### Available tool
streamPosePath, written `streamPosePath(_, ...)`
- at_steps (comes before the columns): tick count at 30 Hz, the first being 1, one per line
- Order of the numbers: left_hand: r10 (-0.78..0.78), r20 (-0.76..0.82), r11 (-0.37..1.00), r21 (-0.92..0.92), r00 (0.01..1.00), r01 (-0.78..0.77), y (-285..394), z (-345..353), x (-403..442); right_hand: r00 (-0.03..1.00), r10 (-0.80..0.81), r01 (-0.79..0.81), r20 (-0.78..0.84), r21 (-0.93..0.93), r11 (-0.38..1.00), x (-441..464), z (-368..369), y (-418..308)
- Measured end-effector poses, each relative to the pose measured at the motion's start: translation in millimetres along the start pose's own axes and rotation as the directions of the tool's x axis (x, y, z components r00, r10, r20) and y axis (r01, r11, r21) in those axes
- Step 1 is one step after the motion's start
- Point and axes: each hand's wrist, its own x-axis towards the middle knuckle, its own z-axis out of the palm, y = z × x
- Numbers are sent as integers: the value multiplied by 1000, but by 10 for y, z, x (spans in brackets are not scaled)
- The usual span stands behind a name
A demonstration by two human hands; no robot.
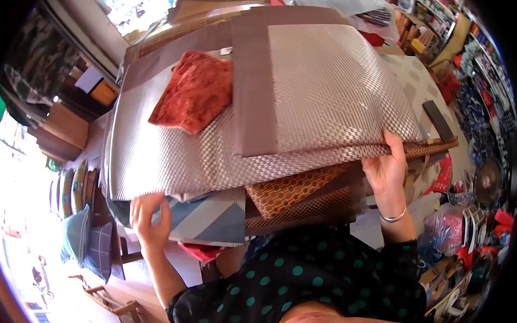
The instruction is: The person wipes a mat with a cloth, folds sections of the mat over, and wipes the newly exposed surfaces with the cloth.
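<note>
Leftmost, my left hand [149, 220] is bent at the near corner of the silver mat [330, 78], its grip unclear to me; a red cloth [195, 94] lies on top, and my right hand [386, 171] holds the mat's near edge.

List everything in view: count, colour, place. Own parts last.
Silvery woven material: layers, count unclear; silver, brown bands; centre
Fuzzy cloth: one, rusty red, on the silvery material
Woven brown material: count unclear, orange-brown, under the near edge
Striped piece: one, blue-grey, under the near left edge
Bar: one, dark, right
Cushions: several, teal and dark checked among them, left
Wooden furniture: count unclear, brown, lower left
Assorted goods: many, mixed colours, right
Dotted top: one, black with green, worn
Bracelet: one, silver, right wrist
Left hand: one, near left edge
Right hand: one, gripping near right edge
</note>
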Motion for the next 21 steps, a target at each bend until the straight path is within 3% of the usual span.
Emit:
streamPosePath(2, -20, 228, 928, 367, 973, -67, 29, -31, 321, 998, -6, 4, -64, -31, 1000, -23, -110, -61)
streamPosePath(3, -154, 325, 938, 345, 933, 35, -161, -42, 282, 997, -12, 6, -72, -78, 997, -45, -122, -57)
streamPosePath(4, -206, 322, 925, 371, 924, 77, -320, -21, 266, 996, -33, 23, -77, -128, 991, -53, -113, -61)
streamPosePath(8, -60, 239, 883, 465, 969, -60, -689, -30, 325, 997, -44, 34, -65, -146, 989, -20, -54, -96)
streamPosePath(10, 40, 37, 925, 377, 999, -51, -631, -180, 546, 999, -21, 17, -30, -123, 992, 33, -123, -121)
streamPosePath(15, 365, -90, 729, 647, 926, -225, -556, -642, 1138, 998, -48, 56, 51, -174, 983, 253, 15, -58)
streamPosePath(18, 325, -164, 669, 736, 931, -104, -525, -918, 967, 997, -8, 23, 78, -192, 981, 137, 102, 35)
streamPosePath(21, 237, -146, 671, 740, 960, -53, -747, -1083, 220, 986, 89, -45, 144, -282, 958, -61, -16, 145)
